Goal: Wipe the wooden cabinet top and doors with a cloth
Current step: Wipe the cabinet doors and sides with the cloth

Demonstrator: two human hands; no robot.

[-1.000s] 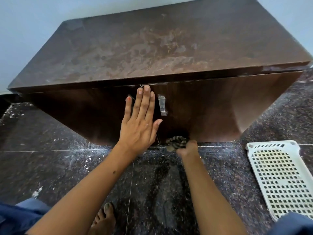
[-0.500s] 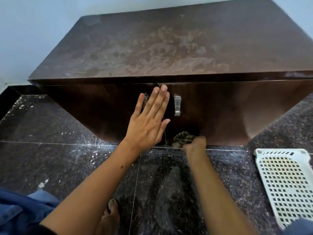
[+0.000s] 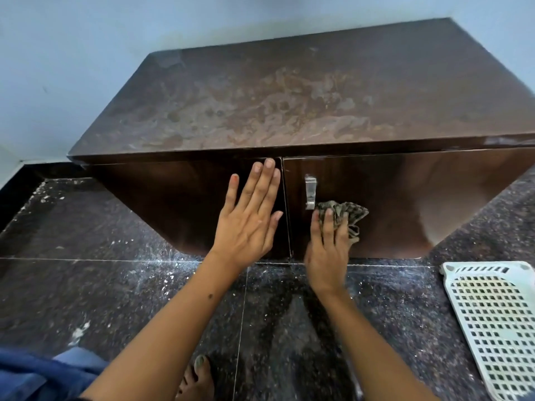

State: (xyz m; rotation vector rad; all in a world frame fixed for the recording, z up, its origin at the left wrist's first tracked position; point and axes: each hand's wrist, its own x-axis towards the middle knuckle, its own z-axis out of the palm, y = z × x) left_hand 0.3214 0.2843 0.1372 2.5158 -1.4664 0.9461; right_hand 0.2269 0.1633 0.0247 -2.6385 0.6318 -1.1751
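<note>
A low dark wooden cabinet stands against a blue wall; its top [image 3: 289,96] is streaked with dusty smears. Two doors meet at a centre seam. My left hand [image 3: 249,221] lies flat with straight fingers against the left door [image 3: 173,204], close to the seam. My right hand [image 3: 328,244] presses a crumpled grey-green cloth [image 3: 344,212] against the right door [image 3: 405,204], just right of and below the metal handle [image 3: 309,191]. The fingers lie over the cloth, which bunches out beyond them.
The floor [image 3: 86,285] is dark speckled stone with white dust specks. A white perforated plastic tray [image 3: 498,322] lies on the floor at the right. My bare foot [image 3: 197,380] and blue clothing [image 3: 34,377] show at the bottom.
My right hand with the cloth has risen from the bottom edge of the right door to beside the handle. The left hand stays flat on the left door.
</note>
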